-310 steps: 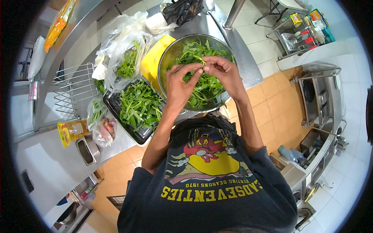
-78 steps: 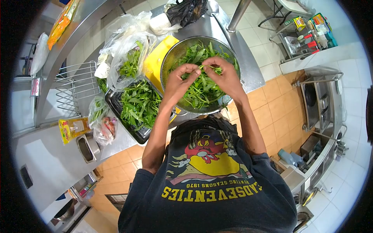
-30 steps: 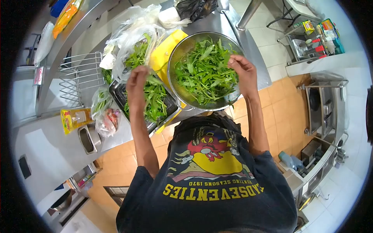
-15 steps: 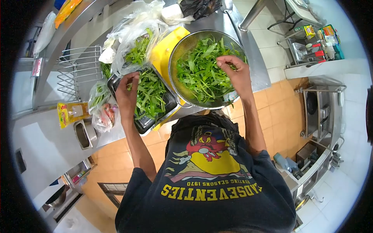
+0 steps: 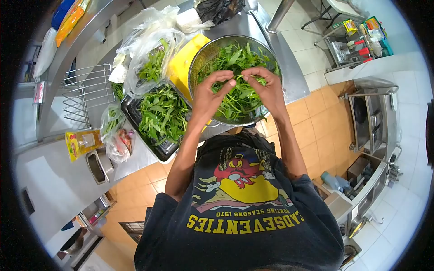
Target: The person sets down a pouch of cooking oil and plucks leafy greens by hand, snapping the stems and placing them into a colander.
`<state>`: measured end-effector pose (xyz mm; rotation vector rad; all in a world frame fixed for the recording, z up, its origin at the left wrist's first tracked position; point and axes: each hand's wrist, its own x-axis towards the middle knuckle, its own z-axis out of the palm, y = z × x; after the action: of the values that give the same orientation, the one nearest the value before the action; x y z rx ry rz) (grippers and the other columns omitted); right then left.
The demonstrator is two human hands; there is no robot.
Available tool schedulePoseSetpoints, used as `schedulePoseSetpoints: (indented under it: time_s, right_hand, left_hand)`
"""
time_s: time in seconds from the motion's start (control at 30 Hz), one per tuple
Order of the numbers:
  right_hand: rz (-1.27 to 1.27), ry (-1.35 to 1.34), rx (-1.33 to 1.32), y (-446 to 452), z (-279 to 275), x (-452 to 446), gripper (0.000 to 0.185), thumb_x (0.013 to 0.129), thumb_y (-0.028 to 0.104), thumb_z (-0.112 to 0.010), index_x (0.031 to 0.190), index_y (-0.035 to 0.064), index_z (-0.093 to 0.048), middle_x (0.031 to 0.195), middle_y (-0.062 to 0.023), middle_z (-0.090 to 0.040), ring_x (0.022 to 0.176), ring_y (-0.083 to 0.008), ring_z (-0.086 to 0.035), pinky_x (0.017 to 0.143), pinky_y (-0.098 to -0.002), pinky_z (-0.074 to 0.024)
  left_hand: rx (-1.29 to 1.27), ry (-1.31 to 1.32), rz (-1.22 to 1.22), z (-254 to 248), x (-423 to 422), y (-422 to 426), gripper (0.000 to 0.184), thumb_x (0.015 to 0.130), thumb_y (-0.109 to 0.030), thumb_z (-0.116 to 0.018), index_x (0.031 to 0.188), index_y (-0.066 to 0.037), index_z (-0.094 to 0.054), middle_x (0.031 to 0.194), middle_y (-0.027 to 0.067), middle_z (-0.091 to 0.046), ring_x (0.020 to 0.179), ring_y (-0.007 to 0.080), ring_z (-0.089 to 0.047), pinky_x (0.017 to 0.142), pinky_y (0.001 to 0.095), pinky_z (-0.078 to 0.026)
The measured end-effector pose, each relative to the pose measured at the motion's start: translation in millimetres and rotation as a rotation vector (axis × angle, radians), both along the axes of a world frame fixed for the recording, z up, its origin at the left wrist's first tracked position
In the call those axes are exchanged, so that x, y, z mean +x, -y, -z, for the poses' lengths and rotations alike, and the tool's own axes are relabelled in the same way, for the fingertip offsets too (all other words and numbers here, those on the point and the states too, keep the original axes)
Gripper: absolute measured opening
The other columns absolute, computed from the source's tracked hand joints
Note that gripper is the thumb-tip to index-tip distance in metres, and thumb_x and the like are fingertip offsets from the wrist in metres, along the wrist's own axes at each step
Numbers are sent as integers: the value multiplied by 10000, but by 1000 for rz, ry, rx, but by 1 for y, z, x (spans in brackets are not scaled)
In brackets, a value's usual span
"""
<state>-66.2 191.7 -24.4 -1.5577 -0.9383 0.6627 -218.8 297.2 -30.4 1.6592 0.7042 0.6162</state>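
Observation:
Both of my hands are over a round metal mesh strainer heaped with leafy greens. My left hand is closed in a pinch, its thumb and fingertips close together at a thin green stem. Facing it, my right hand pinches the same green stem between thumb and fingers. The fingertips of the two hands are a short gap apart, and the stem is partly hidden by them. Left of the strainer, more leafy greens fill a black tray.
A yellow cutting board lies partly under the strainer. Behind the tray is a clear plastic bag with greens inside. A wire rack, a yellow packet and small bags of produce are at left.
My left hand has moved right, from the tray of greens to the strainer. My right hand has shifted slightly left, and the two hands are now close together.

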Motion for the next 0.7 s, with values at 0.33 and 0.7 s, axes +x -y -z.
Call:
schedulePoseSetpoints:
  time_s: [0.33, 0.7]
  right_hand:
    - [-9, -11, 1, 1, 4, 8, 185, 904, 115, -672, 1064, 22, -686, 981, -56, -693, 909, -137, -613, 844, -276, -477]
    - [98, 538, -110, 3, 29, 35, 169, 891, 110, -648, 1043, 46, -688, 980, -159, -678, 943, -332, -598, 846, -402, -466]
  left_hand:
    - [241, -109, -231, -18, -57, -29, 204, 886, -133, -715, 1070, -46, -705, 984, 38, -716, 928, 110, -624, 865, 260, -471]
    - [469, -761, -358, -16, -205, -57, 285, 909, -204, -687, 1143, -41, -681, 1109, 145, -692, 1023, 274, -655, 901, 354, -490]
